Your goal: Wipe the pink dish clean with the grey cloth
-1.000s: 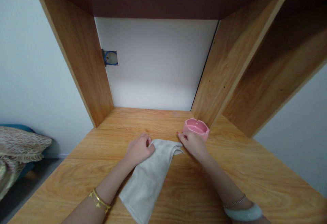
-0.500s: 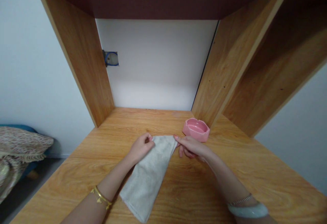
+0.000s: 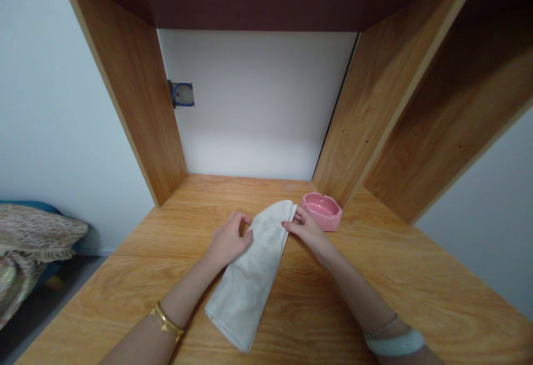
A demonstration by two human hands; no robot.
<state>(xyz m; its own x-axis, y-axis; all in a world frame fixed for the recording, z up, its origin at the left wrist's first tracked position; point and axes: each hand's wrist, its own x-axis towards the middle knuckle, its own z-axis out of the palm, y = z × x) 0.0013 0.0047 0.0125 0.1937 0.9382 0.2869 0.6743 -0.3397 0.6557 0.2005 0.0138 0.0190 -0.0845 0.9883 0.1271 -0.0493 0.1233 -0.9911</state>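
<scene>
A pale grey cloth (image 3: 254,276), folded into a long strip, lies slanted across the wooden surface, its far end lifted a little. My left hand (image 3: 230,237) is at the cloth's left edge, thumb against it and fingers curled around the side. At the far right corner, my right hand (image 3: 308,232) pinches the cloth between thumb and fingers; some fingertips are hidden behind it. Just beyond my right hand stands a pink ashtray (image 3: 322,212) with angular sides.
Wooden side panels (image 3: 133,99) and a dark red shelf underside (image 3: 258,1) frame a white back panel (image 3: 258,104). An open socket box (image 3: 183,94) with blue wire is set in it. At the left, a patterned throw (image 3: 37,229) covers blue furniture.
The cloth's far end has risen and shifted away and to the right with my right hand. Its near end has slid slightly right and away. My left hand has barely moved.
</scene>
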